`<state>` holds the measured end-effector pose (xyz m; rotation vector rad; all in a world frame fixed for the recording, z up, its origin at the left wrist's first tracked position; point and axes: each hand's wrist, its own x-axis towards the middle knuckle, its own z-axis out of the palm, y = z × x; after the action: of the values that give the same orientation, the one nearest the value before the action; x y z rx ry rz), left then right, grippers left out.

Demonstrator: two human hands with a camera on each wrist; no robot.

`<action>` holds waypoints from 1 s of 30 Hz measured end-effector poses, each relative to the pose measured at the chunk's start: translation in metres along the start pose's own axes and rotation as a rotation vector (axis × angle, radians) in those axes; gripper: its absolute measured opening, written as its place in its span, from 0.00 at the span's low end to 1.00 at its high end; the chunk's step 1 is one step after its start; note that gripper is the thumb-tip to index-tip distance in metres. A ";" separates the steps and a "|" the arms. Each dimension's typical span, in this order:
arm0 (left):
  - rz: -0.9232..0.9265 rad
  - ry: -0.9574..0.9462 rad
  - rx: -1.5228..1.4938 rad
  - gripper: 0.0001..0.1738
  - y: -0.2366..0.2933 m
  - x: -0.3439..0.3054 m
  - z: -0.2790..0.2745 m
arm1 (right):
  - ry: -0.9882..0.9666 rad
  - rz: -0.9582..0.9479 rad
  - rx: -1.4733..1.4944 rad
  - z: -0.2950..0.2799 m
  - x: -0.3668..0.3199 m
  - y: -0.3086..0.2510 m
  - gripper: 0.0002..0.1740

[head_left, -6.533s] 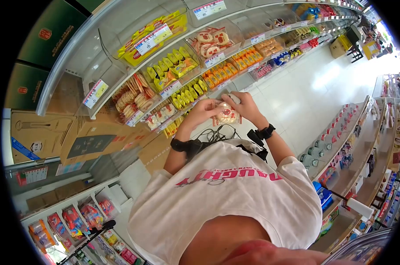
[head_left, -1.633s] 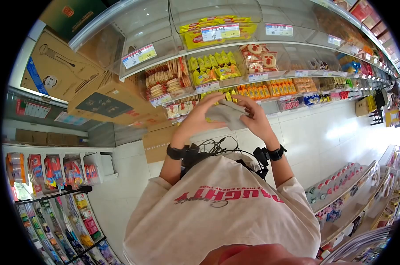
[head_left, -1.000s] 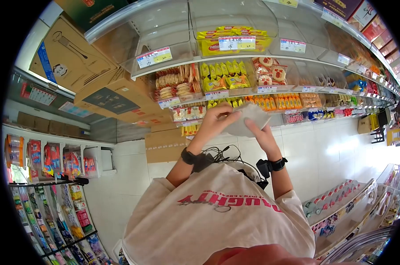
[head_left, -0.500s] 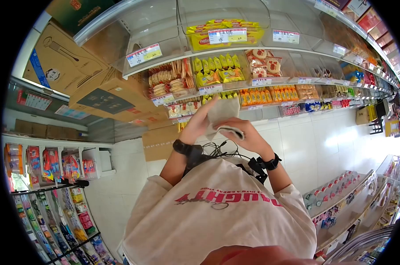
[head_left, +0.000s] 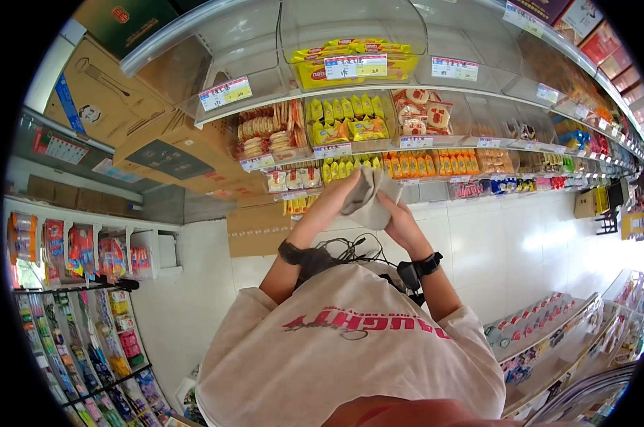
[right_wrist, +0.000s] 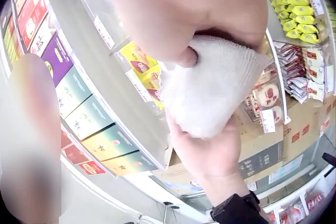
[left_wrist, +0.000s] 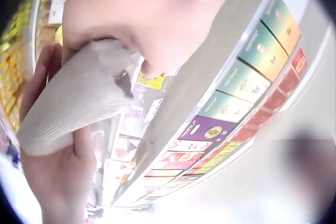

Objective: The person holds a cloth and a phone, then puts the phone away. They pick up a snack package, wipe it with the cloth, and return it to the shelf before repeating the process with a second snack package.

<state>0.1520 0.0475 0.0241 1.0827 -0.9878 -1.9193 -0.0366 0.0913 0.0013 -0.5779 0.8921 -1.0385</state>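
A folded grey-white cloth (head_left: 365,196) is held up in front of the snack shelves. My left hand (head_left: 343,191) grips its left side and my right hand (head_left: 393,210) grips it from the right and below. In the left wrist view the cloth (left_wrist: 79,98) hangs from my left hand (left_wrist: 131,29), with the right hand (left_wrist: 58,182) under it. The right wrist view has the cloth (right_wrist: 215,87) pinched under my right hand (right_wrist: 199,19), and the left hand (right_wrist: 210,153) cups it from beneath. Both wrists wear black bands.
Clear shelf bins hold yellow snack packs (head_left: 343,117), round crackers (head_left: 268,135) and orange packs (head_left: 421,160), with price tags (head_left: 226,92) on the rails. Cardboard boxes (head_left: 165,153) are stacked at left. A second shelf (head_left: 542,334) runs behind at the right, across a white tiled floor (head_left: 500,242).
6.5 s ago the hands held a snack packet. Over the last seconds the cloth went from spread between both hands to bunched upright between them, and the hands drew closer together.
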 end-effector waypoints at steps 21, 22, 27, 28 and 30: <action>0.635 0.685 0.381 0.27 0.015 0.063 -0.186 | -0.118 -0.133 -0.473 0.075 0.110 0.051 0.26; 0.638 0.731 0.413 0.30 0.018 0.075 -0.194 | -0.073 -0.105 -0.420 0.090 0.112 0.049 0.27; 0.747 0.630 0.594 0.46 0.034 0.138 -0.248 | 0.007 -0.071 -0.296 0.110 0.148 0.078 0.30; 0.695 0.628 0.660 0.46 0.051 0.130 -0.240 | 0.012 -0.099 -0.285 0.114 0.149 0.082 0.32; 0.575 0.596 0.720 0.46 0.067 0.116 -0.229 | -0.006 -0.121 -0.257 0.122 0.147 0.084 0.32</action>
<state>0.3251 -0.1438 -0.0402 1.4332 -1.4554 -0.7033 0.1396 -0.0069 -0.0500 -0.8586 1.0026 -1.0370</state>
